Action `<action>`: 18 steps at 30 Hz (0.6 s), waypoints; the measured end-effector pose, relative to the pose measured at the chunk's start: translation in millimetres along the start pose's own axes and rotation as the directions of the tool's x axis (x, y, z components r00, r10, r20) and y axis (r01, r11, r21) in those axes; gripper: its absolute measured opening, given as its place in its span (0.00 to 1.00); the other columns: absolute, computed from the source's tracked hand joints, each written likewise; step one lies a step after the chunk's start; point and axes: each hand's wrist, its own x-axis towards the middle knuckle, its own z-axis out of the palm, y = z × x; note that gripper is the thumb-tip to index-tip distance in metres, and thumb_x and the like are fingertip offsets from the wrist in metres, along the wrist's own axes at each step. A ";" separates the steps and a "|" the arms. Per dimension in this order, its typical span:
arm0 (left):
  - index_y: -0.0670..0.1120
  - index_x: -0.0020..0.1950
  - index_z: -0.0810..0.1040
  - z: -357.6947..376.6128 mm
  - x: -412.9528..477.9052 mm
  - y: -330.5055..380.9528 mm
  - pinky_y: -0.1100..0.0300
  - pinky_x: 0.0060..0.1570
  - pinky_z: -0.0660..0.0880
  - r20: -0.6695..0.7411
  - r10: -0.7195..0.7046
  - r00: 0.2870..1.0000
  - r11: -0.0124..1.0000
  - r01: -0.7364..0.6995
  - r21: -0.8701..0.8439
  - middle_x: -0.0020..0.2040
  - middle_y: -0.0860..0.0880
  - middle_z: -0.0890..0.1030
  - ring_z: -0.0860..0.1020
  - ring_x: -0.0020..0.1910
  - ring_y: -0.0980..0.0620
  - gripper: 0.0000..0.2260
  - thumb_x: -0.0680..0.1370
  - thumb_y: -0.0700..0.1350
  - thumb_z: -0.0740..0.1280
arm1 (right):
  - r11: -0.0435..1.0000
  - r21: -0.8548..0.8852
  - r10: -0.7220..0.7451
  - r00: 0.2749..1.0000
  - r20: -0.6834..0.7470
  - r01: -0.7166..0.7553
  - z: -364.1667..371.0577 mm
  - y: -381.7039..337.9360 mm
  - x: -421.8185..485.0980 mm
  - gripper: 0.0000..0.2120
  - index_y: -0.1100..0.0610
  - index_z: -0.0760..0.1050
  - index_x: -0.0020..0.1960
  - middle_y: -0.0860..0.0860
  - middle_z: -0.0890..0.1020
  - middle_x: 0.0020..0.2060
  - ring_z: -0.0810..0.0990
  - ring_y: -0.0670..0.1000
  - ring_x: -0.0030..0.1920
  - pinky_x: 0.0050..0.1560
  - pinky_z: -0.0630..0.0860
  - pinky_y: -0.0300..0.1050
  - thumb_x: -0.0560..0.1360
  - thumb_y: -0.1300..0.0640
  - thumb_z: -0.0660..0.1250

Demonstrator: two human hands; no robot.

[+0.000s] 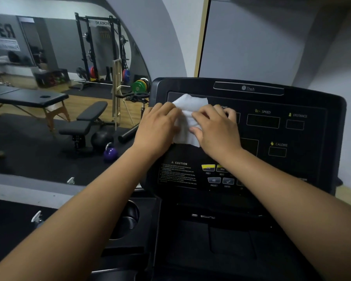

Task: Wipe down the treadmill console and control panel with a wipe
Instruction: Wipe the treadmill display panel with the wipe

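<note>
A person's two bare hands meet on a white wipe [190, 104] laid against the upper left of a black treadmill console [316, 102], over the left end of its display area and partly covering the word "TIME". The left hand [158, 126] lies on the wipe's left edge with its fingers bent onto the cloth; whether that grip pinches the wipe or only presses it cannot be told. The right hand [217, 130] rests on the wipe's right side, its grip spread, thumb and forefinger flat on the cloth, which bunches between the two hands. To the right, dark readout windows carry yellow-marked labels "SPEED", "DISTANCE" and "CALORIE", and a logo reading "TheA" sits on the top bar [248, 88]. Below the hands, a "CAUTION" notice [178, 173] has fine print too small to read, beside buttons marked "PREV" [208, 167], "NEXT", "PRESET" and "ENTER". A round cup holder [128, 218] sits at the console's lower left. A wall mirror [18, 155] to the left reflects a gym: a black squat rack [101, 47] whose banner reads "ROGUE" in reverse, a black massage table [28, 98] on wooden legs, a padded weight bench [85, 122], a black medicine ball [101, 138], a purple kettlebell [110, 153] and green weight plates [139, 86].
</note>
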 end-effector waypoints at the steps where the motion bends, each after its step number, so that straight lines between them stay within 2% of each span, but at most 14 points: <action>1: 0.45 0.53 0.80 -0.7 -0.1 -1.0 0.55 0.44 0.60 0.013 0.004 1.000 1.000 -0.004 0.007 0.48 0.47 0.79 0.75 0.45 0.44 0.12 0.71 0.44 0.71 | 1.000 0.002 -0.004 1.000 0.003 0.004 1.7 -1.3 0.7 0.09 0.53 0.79 0.49 0.50 0.79 0.45 0.75 0.56 0.48 0.53 0.64 0.54 0.72 0.50 0.71; 3: 0.46 0.48 0.81 -4.1 -1.6 -1.3 0.53 0.44 0.58 0.051 0.032 0.998 0.997 -0.036 0.074 0.41 0.48 0.79 0.75 0.43 0.44 0.08 0.71 0.47 0.72 | 0.999 0.013 -0.032 0.999 0.000 0.032 1.4 -3.4 1.3 0.03 0.53 0.79 0.43 0.50 0.78 0.39 0.75 0.56 0.45 0.52 0.63 0.53 0.72 0.54 0.72; 5: 0.47 0.42 0.80 -11.9 -1.4 0.4 0.53 0.46 0.58 0.093 0.045 0.995 0.995 -0.053 0.081 0.38 0.51 0.78 0.73 0.43 0.46 0.06 0.71 0.49 0.72 | 0.996 0.053 -0.074 0.997 0.030 0.072 -6.5 -2.3 2.0 0.03 0.54 0.79 0.42 0.51 0.78 0.38 0.75 0.57 0.46 0.52 0.64 0.54 0.73 0.56 0.71; 7: 0.51 0.43 0.77 -24.3 0.2 1.2 0.53 0.49 0.62 0.206 0.030 0.978 0.992 -0.004 -0.123 0.40 0.54 0.75 0.71 0.44 0.51 0.05 0.75 0.51 0.70 | 0.981 0.175 -0.100 0.993 0.059 0.089 -22.4 1.4 3.8 0.03 0.55 0.79 0.44 0.50 0.78 0.41 0.74 0.57 0.49 0.53 0.66 0.55 0.75 0.56 0.68; 10: 0.52 0.47 0.73 -47.1 8.0 -1.3 0.59 0.42 0.69 0.363 0.016 0.932 0.839 0.185 -0.512 0.41 0.56 0.76 0.76 0.41 0.54 0.04 0.78 0.45 0.67 | 0.893 0.449 -0.021 0.995 0.099 -0.026 -49.4 6.5 7.2 0.03 0.55 0.78 0.47 0.44 0.78 0.40 0.76 0.52 0.46 0.49 0.69 0.47 0.77 0.58 0.66; 12: 0.51 0.52 0.74 -55.2 16.0 -1.4 0.59 0.41 0.73 0.364 0.030 0.931 0.790 0.201 -0.579 0.44 0.53 0.79 0.77 0.42 0.53 0.05 0.78 0.44 0.67 | 0.821 0.556 0.073 0.989 0.131 -0.135 -55.4 10.6 11.9 0.03 0.54 0.78 0.48 0.44 0.79 0.40 0.77 0.48 0.43 0.43 0.70 0.38 0.78 0.57 0.65; 14: 0.48 0.55 0.75 -53.5 23.8 -1.2 0.59 0.42 0.74 0.342 0.010 0.940 0.841 0.177 -0.511 0.47 0.51 0.80 0.77 0.43 0.51 0.08 0.77 0.43 0.68 | 0.800 0.565 0.143 0.978 0.152 -0.204 -52.5 15.2 16.9 0.03 0.53 0.78 0.48 0.45 0.80 0.40 0.77 0.46 0.42 0.41 0.70 0.33 0.78 0.57 0.65; 16: 0.45 0.56 0.75 -46.5 28.1 1.8 0.56 0.42 0.73 0.245 -0.058 0.968 0.933 0.140 -0.331 0.49 0.48 0.79 0.76 0.44 0.47 0.09 0.76 0.42 0.68 | 0.818 0.520 0.185 0.969 0.164 -0.245 -44.1 17.4 20.2 0.03 0.53 0.77 0.48 0.46 0.80 0.40 0.77 0.49 0.41 0.41 0.74 0.42 0.78 0.55 0.65; 17: 0.43 0.55 0.75 -41.2 27.5 4.2 0.54 0.41 0.71 0.144 -0.049 0.988 0.982 0.074 -0.175 0.50 0.45 0.78 0.76 0.45 0.44 0.09 0.75 0.41 0.67 | 0.849 0.467 0.194 0.968 0.162 -0.248 -38.9 17.9 20.9 0.04 0.53 0.77 0.48 0.47 0.80 0.40 0.77 0.51 0.41 0.42 0.75 0.45 0.78 0.55 0.65; 18: 0.42 0.54 0.76 -34.3 24.2 7.9 0.52 0.40 0.69 0.071 0.024 0.997 0.999 -0.023 -0.023 0.50 0.43 0.78 0.75 0.45 0.41 0.09 0.74 0.40 0.66 | 0.890 0.392 0.190 0.970 0.150 -0.235 -33.4 18.1 20.6 0.04 0.53 0.77 0.48 0.49 0.81 0.41 0.77 0.53 0.43 0.43 0.75 0.48 0.77 0.54 0.65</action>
